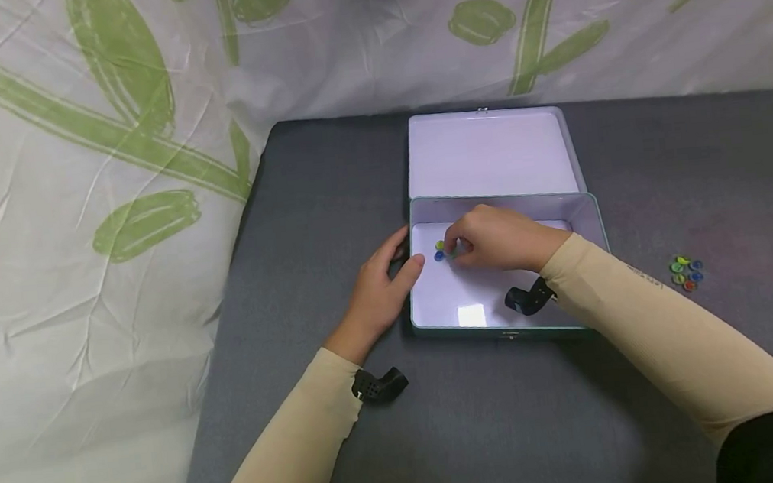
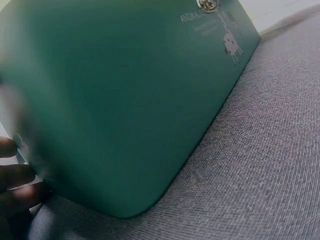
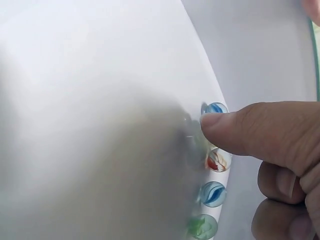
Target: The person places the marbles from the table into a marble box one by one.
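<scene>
In the head view a shallow tin box (image 1: 463,330), green outside and white inside, lies with its hinged lid (image 1: 492,154) laid back. My left hand (image 1: 380,292) rests at its left wall, thumb tip over the rim, fingers fairly straight along the outside. Inside, my right hand (image 1: 496,236) pinches a pale greenish glass marble (image 1: 454,253) with thumb and forefinger, partly hidden by the thumb. Along the left inner wall stand blue-swirled marbles (image 3: 214,194), a red-swirled marble (image 3: 218,160) and a green marble (image 3: 203,227). The other right fingers are curled.
A small cluster of marbles (image 1: 687,273), green, blue and red, lies on the dark grey tabletop (image 1: 349,444) right of the box, beside the right forearm. Behind the table and on the left hangs a white leaf-patterned cloth (image 1: 371,66).
</scene>
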{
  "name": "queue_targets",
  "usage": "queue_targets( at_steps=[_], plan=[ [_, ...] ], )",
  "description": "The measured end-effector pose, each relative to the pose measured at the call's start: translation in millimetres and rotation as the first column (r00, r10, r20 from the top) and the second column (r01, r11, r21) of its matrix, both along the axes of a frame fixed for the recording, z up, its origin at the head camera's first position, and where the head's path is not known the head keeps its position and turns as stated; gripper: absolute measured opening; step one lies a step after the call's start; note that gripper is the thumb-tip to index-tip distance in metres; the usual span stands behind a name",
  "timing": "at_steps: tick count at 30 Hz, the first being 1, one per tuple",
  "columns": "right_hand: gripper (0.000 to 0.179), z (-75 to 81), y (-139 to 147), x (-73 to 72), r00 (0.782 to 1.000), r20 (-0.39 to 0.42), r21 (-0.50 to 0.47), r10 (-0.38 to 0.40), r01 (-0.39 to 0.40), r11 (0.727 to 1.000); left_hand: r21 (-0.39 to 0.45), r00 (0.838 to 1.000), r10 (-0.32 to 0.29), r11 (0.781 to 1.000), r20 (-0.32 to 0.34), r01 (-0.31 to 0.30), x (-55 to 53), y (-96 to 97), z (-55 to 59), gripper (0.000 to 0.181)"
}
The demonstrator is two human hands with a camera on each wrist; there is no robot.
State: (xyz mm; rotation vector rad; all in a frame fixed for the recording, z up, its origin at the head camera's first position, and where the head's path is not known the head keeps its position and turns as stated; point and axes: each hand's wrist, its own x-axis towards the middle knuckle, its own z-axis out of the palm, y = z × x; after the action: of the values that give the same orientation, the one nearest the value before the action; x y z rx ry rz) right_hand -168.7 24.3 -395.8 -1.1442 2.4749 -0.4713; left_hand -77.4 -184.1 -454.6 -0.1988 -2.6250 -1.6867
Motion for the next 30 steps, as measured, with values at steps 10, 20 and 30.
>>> queue_targets(
  at_steps=[10, 20, 30],
  plan=[
    [0.014, -2.4, 2.3, 0.1, 1.0, 0.004, 0.007, -0.012, 0.012, 1.0, -0.021, 1.0, 0.001, 1.0, 0.004, -0.001, -0.9, 1.9, 2.5, 0.058],
    [0.017, -1.1, -0.5, -0.2, 1.0, 0.008, -0.001, -0.019, 0.019, 1.0, 0.002, 1.0, 0.024, 1.0, -0.005, -0.024, 0.9, -0.6, -3.2, 0.059],
    [0.016, -1.5, -0.4, -3.9, 0.998, 0.022, -0.028, -0.051, 0.052, 0.998, -0.012, 1.0, 0.016, 1.0, 0.01, -0.016, -1.2, -3.4, -6.2, 0.062]
  ],
)
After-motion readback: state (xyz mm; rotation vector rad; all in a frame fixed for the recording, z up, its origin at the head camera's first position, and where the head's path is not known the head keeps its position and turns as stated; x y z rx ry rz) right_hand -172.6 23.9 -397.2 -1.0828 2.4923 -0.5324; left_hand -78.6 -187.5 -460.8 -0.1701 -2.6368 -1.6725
